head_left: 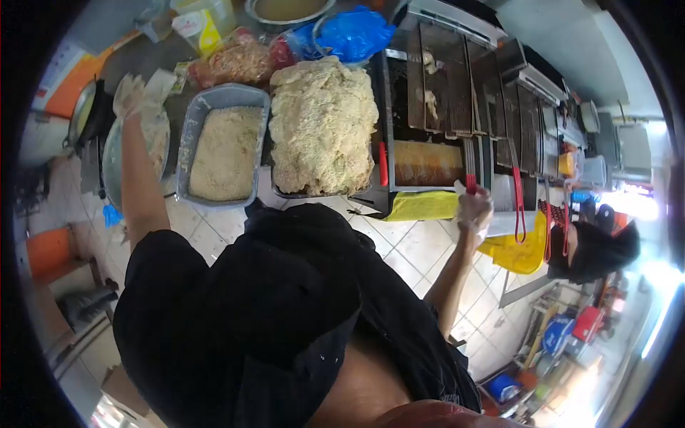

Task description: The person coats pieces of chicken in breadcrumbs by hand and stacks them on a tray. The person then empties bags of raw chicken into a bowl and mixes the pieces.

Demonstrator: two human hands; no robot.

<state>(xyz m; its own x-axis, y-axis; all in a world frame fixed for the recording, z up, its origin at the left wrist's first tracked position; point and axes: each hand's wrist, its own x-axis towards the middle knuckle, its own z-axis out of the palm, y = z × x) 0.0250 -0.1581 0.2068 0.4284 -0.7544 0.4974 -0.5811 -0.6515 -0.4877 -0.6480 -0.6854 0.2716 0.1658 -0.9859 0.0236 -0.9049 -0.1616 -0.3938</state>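
My left hand [130,98], in a clear plastic glove, reaches over a round metal bowl [114,167] at the far left; its fingers look spread with nothing in them. My right hand [474,210], also gloved, is closed around the red handle [469,175] of a fryer basket [437,78]. A few pale pieces lie in that basket. Below it is brown oil [428,162] in the fryer. Between my hands are a grey tub of breading flour [225,153] and a tray heaped with pale coated food [325,128].
More fryer baskets [528,128] with red handles stand to the right. Yellow cloths [424,205] hang at the counter's front edge. Bagged food [239,60], a blue bag [353,34] and a metal bowl [285,8] sit behind the trays. Another person [596,250] is at the far right.
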